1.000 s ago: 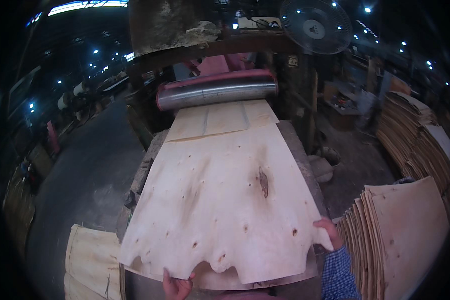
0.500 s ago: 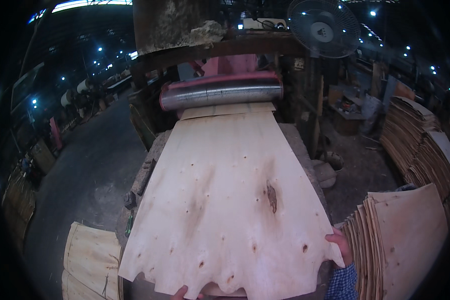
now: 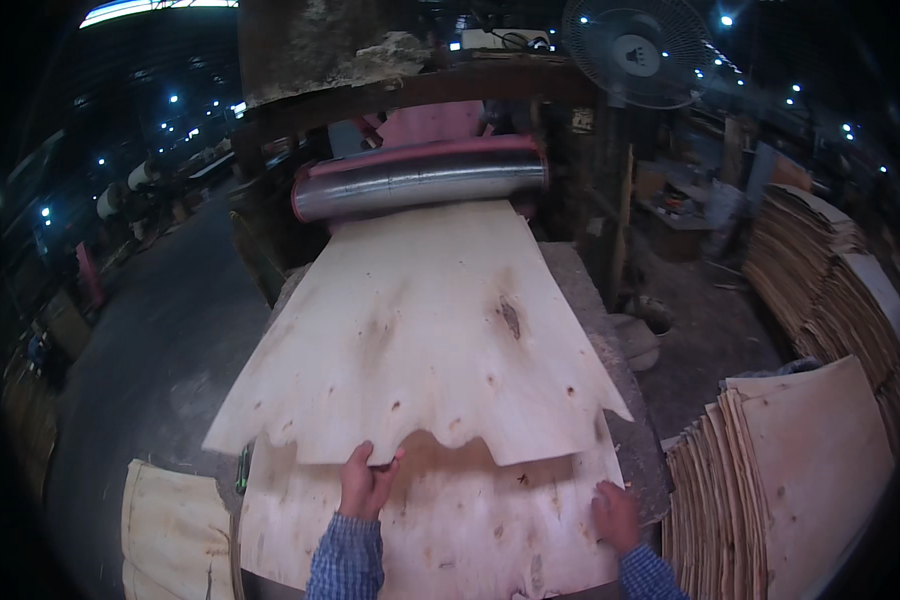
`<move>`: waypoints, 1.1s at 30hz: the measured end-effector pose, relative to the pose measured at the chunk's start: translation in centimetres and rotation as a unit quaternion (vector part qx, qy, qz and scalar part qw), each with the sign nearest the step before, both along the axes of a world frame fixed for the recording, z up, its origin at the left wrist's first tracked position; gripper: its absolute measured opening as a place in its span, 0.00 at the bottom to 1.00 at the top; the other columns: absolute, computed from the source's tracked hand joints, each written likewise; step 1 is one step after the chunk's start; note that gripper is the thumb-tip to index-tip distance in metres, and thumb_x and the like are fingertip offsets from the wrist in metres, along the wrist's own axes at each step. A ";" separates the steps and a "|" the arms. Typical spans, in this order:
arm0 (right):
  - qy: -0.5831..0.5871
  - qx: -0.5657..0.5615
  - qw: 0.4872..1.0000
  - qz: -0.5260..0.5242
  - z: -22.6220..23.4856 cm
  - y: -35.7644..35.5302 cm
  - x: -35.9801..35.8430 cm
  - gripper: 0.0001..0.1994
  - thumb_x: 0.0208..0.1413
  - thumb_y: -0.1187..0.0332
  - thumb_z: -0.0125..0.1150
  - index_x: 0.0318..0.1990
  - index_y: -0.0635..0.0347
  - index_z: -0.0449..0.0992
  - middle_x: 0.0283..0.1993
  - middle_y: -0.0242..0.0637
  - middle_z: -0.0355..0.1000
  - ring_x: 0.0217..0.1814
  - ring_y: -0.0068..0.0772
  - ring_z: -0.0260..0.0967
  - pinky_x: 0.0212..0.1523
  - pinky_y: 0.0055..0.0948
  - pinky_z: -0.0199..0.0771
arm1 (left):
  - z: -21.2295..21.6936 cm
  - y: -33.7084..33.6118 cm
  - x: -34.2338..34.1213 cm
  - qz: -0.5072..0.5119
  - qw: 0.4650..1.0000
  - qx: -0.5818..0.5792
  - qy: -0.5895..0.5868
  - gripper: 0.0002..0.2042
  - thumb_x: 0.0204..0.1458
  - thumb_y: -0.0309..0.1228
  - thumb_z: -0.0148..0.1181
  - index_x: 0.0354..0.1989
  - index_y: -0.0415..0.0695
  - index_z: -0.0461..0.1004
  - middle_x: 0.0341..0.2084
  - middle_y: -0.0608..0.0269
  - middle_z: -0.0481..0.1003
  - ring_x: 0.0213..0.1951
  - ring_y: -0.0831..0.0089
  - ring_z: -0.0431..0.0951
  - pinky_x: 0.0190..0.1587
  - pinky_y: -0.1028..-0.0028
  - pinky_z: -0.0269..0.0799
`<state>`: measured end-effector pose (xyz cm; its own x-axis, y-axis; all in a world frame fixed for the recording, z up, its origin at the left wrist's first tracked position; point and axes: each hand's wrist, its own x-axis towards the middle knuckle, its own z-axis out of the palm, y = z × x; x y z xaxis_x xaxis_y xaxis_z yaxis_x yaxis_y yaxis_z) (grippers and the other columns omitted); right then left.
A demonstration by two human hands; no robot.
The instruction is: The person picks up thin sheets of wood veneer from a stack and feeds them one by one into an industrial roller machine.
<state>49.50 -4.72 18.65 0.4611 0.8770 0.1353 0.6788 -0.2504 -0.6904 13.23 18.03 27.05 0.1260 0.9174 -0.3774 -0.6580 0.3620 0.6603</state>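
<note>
A pale wood veneer sheet (image 3: 425,330) with a ragged near edge and dark knots slopes up to a shiny metal roller (image 3: 420,185); its far edge is at the roller. My left hand (image 3: 368,482) is closed on the sheet's near edge, with the thumb on top. Beneath that edge lies a second veneer sheet (image 3: 440,520), flat and knotty. At its right border is my right hand (image 3: 615,515), apart from the upper sheet, with loosely spread, slightly blurred fingers and nothing visible in them.
Veneer stacks stand at the right (image 3: 810,460) and farther back (image 3: 820,270). Another veneer pile (image 3: 175,525) is at the lower left. A stone-like ledge (image 3: 620,400) borders the sheets. A fan (image 3: 635,50) hangs above right. Dark floor (image 3: 160,330) runs along the left.
The upper sheet has moved away from me into the roller, uncovering the lower sheet. My left hand went forward with it; my right hand has let go of its right corner.
</note>
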 end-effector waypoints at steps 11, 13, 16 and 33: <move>-0.058 -0.070 0.991 -0.099 -0.2 -5.4 -0.5 0.20 0.45 0.71 0.60 0.49 0.68 0.72 0.47 0.57 0.72 0.47 0.57 0.71 0.49 0.47 0.70 | -10.1 14.9 4.1 -0.039 0.991 -0.129 0.028 0.23 0.61 0.43 0.49 0.53 0.33 0.62 0.44 0.46 0.72 0.44 0.56 0.74 0.41 0.62 0.77; -0.022 -0.078 0.989 -0.126 -1.0 -5.0 1.3 0.20 0.47 0.71 0.60 0.49 0.68 0.72 0.44 0.54 0.74 0.43 0.48 0.74 0.46 0.44 0.72 | -7.9 9.7 5.0 -0.081 0.978 -0.146 0.125 0.27 0.60 0.47 0.50 0.55 0.33 0.61 0.45 0.49 0.71 0.46 0.57 0.73 0.43 0.60 0.75; 0.203 -0.072 0.972 -0.091 0.2 -3.8 3.7 0.20 0.50 0.70 0.60 0.50 0.68 0.72 0.41 0.47 0.76 0.41 0.36 0.75 0.44 0.37 0.73 | -11.4 1.1 -0.6 -0.162 0.972 -0.146 0.082 0.28 0.59 0.48 0.52 0.60 0.39 0.59 0.53 0.55 0.68 0.50 0.58 0.72 0.47 0.59 0.72; 0.643 0.022 0.758 0.111 5.2 0.0 6.2 0.26 0.49 0.72 0.51 0.58 0.70 0.66 0.53 0.48 0.72 0.52 0.43 0.72 0.55 0.36 0.71 | -5.0 -23.1 -7.4 -0.005 0.996 -0.012 -0.091 0.27 0.62 0.41 0.43 0.65 0.38 0.52 0.63 0.48 0.60 0.63 0.54 0.62 0.63 0.53 0.60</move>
